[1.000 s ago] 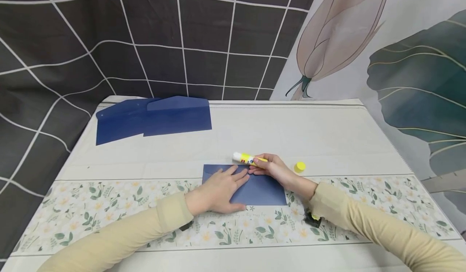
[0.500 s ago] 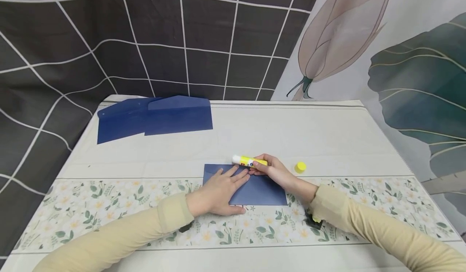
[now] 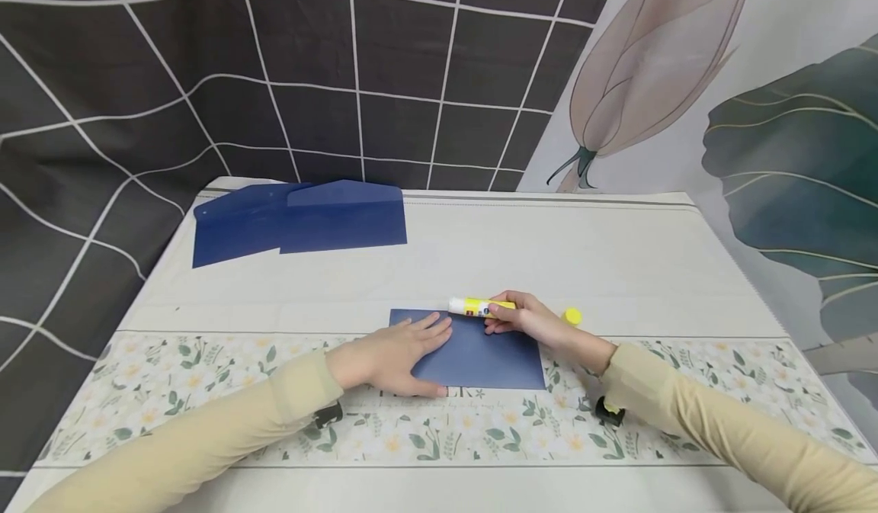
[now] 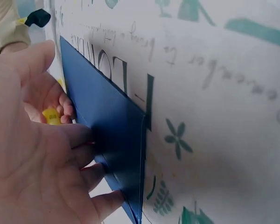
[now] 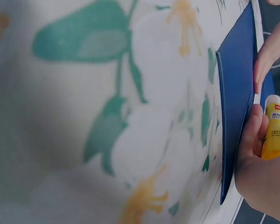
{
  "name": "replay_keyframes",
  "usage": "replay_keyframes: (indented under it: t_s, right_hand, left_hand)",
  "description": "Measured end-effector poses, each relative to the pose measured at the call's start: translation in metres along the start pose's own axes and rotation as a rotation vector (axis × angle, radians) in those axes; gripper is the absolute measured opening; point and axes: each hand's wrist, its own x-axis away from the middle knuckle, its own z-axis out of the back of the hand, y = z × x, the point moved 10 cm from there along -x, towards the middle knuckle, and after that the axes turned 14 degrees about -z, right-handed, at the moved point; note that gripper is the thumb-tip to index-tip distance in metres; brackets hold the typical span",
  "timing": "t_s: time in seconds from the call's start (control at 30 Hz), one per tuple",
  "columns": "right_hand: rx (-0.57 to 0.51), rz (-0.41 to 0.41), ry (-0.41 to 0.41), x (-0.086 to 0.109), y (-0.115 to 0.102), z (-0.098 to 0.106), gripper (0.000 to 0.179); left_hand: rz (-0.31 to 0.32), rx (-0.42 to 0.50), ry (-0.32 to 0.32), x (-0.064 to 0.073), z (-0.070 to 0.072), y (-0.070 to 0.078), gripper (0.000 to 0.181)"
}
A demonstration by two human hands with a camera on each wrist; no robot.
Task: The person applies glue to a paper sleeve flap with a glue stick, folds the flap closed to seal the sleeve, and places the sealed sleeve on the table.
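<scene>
A blue envelope lies flat on the cloth in front of me, its flap side turned away from view or folded down. My left hand rests on its left part with fingers spread and straight. In the left wrist view those fingers touch the envelope's surface. My right hand holds a yellow and white glue stick between thumb and fingers, at the envelope's far edge. The stick's white end points left. In the right wrist view the glue stick shows its printed label.
A yellow cap stands on the table just right of my right hand. Two blue envelopes overlap at the back left with flaps raised. A white cloth with a floral band covers the table; a dark checked curtain hangs behind.
My left hand has shifted left across the envelope, away from the right hand. The right hand has moved slightly right with the glue stick. The view has turned a little.
</scene>
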Motion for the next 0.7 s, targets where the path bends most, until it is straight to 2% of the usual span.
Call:
replay_keyframes:
  t_s: [0.13, 0.33, 0.57, 0.7]
  right_hand:
    - [0.012, 0.023, 0.004, 0.001, 0.001, 0.0, 0.043]
    - [-0.008, 0.028, -0.01, 0.003, 0.004, 0.0, 0.043]
    - [-0.067, -0.007, -0.024, 0.001, 0.006, 0.007, 0.04]
    - [-0.078, 0.011, -0.026, 0.001, 0.006, 0.008, 0.039]
  left_hand:
    - [-0.012, 0.031, 0.015, 0.0, 0.001, -0.001, 0.086]
    - [-0.039, 0.029, 0.029, 0.003, 0.0, -0.001, 0.087]
    - [-0.015, 0.027, 0.036, 0.014, 0.004, -0.008, 0.085]
    - [-0.034, 0.003, 0.056, 0.018, 0.003, -0.007, 0.086]
